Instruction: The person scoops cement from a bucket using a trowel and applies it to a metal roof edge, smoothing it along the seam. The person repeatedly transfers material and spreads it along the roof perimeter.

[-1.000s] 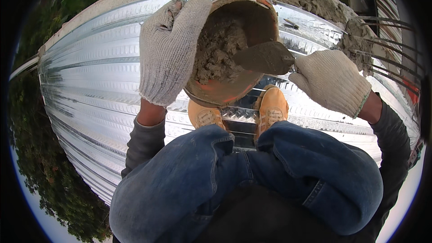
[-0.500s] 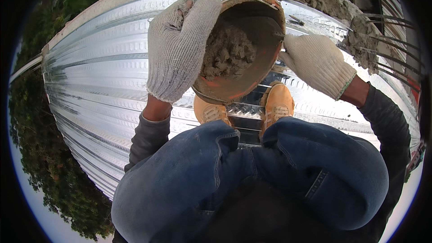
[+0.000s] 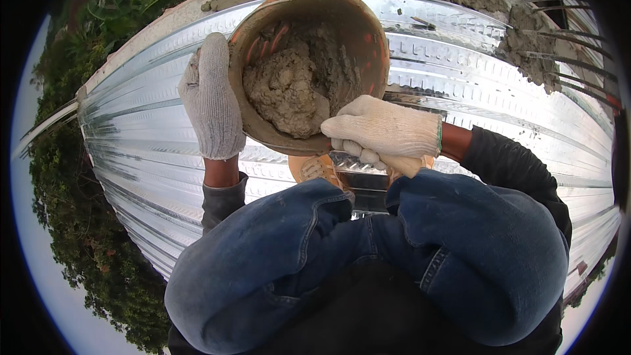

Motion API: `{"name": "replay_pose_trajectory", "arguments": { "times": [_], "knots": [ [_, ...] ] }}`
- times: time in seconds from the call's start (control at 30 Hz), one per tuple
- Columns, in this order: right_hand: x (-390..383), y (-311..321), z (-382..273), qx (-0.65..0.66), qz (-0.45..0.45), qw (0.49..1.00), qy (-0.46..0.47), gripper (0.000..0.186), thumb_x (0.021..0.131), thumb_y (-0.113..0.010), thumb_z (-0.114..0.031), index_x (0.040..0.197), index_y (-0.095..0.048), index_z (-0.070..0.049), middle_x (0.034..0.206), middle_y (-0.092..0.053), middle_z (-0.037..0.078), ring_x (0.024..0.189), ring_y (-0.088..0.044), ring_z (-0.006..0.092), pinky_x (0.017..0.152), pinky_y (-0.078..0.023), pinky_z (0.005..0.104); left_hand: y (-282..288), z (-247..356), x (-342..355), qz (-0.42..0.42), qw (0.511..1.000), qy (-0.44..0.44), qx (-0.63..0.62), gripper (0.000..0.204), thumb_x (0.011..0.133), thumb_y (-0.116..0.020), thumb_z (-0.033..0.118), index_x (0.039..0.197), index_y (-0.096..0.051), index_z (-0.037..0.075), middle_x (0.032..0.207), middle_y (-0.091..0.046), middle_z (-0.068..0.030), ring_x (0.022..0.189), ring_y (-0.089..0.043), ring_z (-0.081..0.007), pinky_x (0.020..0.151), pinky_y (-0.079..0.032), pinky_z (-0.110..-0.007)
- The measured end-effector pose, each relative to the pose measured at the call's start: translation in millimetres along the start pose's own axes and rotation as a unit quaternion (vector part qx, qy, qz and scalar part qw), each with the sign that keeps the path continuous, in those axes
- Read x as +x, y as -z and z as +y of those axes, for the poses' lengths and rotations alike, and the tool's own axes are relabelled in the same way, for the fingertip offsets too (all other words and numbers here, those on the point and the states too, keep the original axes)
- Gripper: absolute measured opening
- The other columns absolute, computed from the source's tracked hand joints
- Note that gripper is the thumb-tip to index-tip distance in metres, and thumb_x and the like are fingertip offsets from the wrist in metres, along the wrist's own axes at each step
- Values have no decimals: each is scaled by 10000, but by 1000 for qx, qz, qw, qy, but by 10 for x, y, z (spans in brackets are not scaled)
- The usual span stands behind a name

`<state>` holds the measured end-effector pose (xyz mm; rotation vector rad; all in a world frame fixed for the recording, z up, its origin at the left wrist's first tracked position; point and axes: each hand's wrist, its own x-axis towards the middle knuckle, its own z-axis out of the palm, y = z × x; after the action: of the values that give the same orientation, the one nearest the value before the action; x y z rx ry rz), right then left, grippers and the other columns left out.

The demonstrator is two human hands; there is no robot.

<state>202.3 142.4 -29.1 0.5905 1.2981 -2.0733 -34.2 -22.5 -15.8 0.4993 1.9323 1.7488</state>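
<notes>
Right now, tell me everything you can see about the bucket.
The bucket is round and plastic-looking, orange where its grey smears thin out. Apparently tilted, its open mouth shows lumpy grey mortar. The left hand holds its left side; the right hand overlaps its lower right rim. It hides part of the shoes and metal sheeting; its base is out of sight.

The left hand [image 3: 211, 102] stands upright, gripping; the right hand [image 3: 384, 126] is closed, its sleeved forearm [image 3: 516, 164] slanting in from the right.
</notes>
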Motion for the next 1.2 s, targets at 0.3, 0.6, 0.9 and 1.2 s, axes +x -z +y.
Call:
{"name": "replay_pose_trajectory", "arguments": {
  "times": [0.3,0.6,0.9,1.2],
  "knots": [
    [-250,189,-163,127,17,991,31,547,1168,-577,-524,1005,-701,-17,682,-641,25,484,-611,104,437,-522,253,-37,113,307,-81,996,17,33,353,1134,-729,318,1313,-786,19,1123,-790,-37,933,-741,-100,786,-625,-266],
    [-1232,283,-363,-682,296,669,25,379,1078,-725,-437,1120,-729,-61,830,-747,111,776,-767,277,749,-616,431,-340,273,24,-123,974,-64,179,350,1091,-774,257,1342,-771,12,1014,-787,-42,850,-752,-136,776,-640,-287],
    [-1073,403,-160,-701,216,679,23,392,1128,-625,-370,1083,-693,14,774,-718,165,740,-765,357,716,-622,495,-436,193,-212,-143,955,-85,246,496,1031,-833,215,1463,-715,2,1227,-792,-120,1104,-784,-211,935,-653,-326],
    [-346,-137,-164,-564,161,810,-14,423,1151,-581,-347,1052,-683,51,817,-719,236,801,-773,415,743,-629,546,-150,-18,-137,-69,981,-97,156,399,1114,-753,263,1407,-743,-8,1169,-801,-60,1029,-760,-140,901,-627,-290]
  ]
}}
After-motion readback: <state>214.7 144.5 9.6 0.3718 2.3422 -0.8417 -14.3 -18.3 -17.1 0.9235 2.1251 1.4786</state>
